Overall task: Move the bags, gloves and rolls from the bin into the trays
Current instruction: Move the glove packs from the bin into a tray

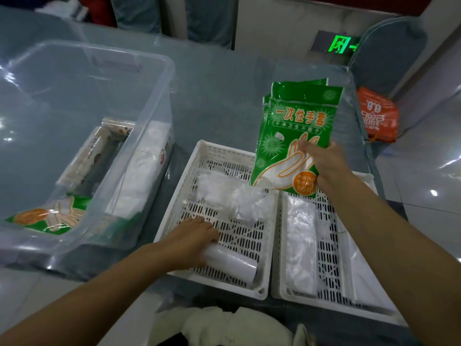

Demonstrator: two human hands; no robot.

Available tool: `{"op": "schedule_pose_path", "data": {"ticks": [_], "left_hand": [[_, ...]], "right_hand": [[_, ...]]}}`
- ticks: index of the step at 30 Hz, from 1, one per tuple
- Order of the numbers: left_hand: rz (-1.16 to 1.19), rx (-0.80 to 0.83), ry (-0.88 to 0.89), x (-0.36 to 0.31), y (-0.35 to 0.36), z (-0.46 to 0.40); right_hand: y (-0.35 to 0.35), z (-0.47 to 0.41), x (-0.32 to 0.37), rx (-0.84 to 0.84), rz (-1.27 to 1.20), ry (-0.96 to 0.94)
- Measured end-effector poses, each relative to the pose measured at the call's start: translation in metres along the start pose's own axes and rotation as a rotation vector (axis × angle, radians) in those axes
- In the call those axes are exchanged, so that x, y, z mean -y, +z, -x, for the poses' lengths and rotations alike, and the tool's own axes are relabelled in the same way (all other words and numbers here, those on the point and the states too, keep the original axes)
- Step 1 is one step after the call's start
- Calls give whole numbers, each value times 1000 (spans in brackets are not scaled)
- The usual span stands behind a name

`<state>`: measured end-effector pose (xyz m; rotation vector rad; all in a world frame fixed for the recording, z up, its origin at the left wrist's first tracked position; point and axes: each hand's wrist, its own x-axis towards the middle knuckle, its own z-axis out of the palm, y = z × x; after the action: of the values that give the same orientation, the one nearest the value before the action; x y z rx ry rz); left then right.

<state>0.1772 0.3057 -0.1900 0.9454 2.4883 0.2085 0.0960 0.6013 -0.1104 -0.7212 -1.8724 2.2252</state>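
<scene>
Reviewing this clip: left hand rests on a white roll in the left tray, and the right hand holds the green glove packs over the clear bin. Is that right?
Not quite. The head view shows the right hand holding the green glove packs over the far end of the two white trays, not over the clear bin. The left hand does rest on the white roll in the left tray.

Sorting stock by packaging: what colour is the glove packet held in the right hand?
Green, with white and orange print, seen in the head view: glove packet.
</scene>
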Motion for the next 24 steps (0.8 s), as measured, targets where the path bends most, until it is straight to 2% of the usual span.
{"op": "schedule_pose_path", "data": {"ticks": [3, 4, 6, 9, 11, 14, 20, 24], "left_hand": [[10, 127, -22, 0, -12, -9], [44, 110, -41, 0, -16, -16], [78, -37, -58, -1, -24, -35], [-56, -228, -18, 0, -27, -67], [-156, -204, -1, 4, -21, -82], [-173, -159, -29, 12, -14, -97], [-262, -259, -13, 21, -25, -116], [-234, -258, -21, 20, -32, -111]], "right_hand": [[-3, 0, -1, 4, 13, -4], [-4, 0, -1, 1, 14, -4], [-6, 0, -2, -11, 14, -2], [-9, 1, -2, -27, 13, -8], [-12, 2, -3, -44, 20, -12], [-17, 1, -4, -74, 43, -7], [-24, 3, -8, -84, 55, 5], [-22, 4, -7, -72, 47, 15]]}}
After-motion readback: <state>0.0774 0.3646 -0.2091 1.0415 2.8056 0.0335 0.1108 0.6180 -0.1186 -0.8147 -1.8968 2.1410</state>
